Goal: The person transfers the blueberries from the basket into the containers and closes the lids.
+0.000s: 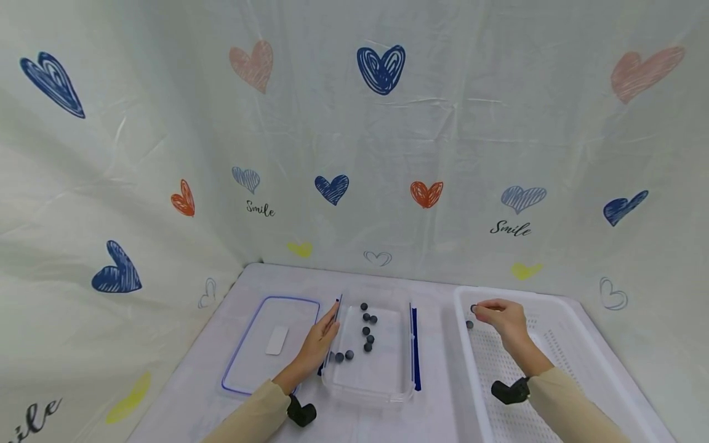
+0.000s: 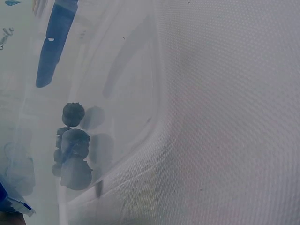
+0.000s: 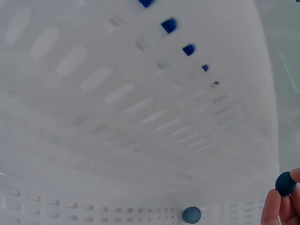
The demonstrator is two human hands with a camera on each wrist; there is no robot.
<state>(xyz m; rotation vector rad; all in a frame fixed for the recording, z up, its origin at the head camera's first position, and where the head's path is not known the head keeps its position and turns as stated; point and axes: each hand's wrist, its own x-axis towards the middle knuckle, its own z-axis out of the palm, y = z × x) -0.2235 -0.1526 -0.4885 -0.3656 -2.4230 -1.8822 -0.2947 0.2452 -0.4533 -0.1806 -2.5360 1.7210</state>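
Note:
My right hand (image 1: 505,317) pinches a blueberry (image 3: 285,183) between thumb and fingertips, over the far left part of a white perforated basket (image 1: 474,369). Below it, one more blueberry (image 1: 469,324) lies in the basket. Left of the basket stands a clear plastic container (image 1: 382,378) with blue side clips, its top uncovered. Several dark blueberries (image 1: 366,331) lie on its floor, mostly toward the left. My left hand (image 1: 318,341) rests along the container's left wall with fingers extended. Through the clear wall, the left wrist view shows clustered blueberries (image 2: 73,115).
A clear lid (image 1: 252,363) with a blue rim lies on the white table (image 1: 437,363) left of the container, bearing a white rectangle (image 1: 277,340). A white curtain (image 1: 471,135) printed with hearts hangs behind the table and along its left side.

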